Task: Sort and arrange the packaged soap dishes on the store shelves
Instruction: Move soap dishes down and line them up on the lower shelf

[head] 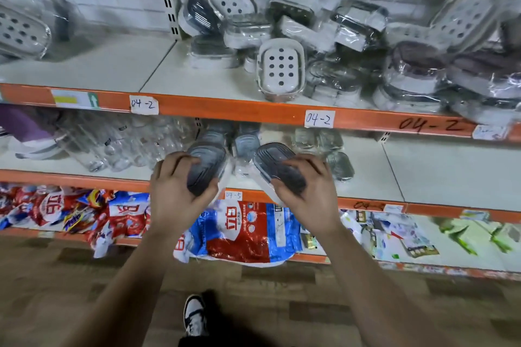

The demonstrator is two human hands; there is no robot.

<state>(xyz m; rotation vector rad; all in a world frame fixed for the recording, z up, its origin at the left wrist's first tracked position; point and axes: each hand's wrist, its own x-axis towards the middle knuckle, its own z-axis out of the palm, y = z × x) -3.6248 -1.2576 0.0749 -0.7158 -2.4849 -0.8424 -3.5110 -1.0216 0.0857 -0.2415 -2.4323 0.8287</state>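
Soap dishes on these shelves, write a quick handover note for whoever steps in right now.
Left hand: holds a dark grey packaged dish at the middle shelf edge.
Right hand: holds a second dark dish.
Done: a few grey dishes already sit behind on the middle shelf.
Left: the jumbled pile on the top shelf is unsorted; place both held dishes first.

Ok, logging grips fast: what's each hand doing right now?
Left hand: closed on a dark soap dish.
Right hand: closed on another dark soap dish.
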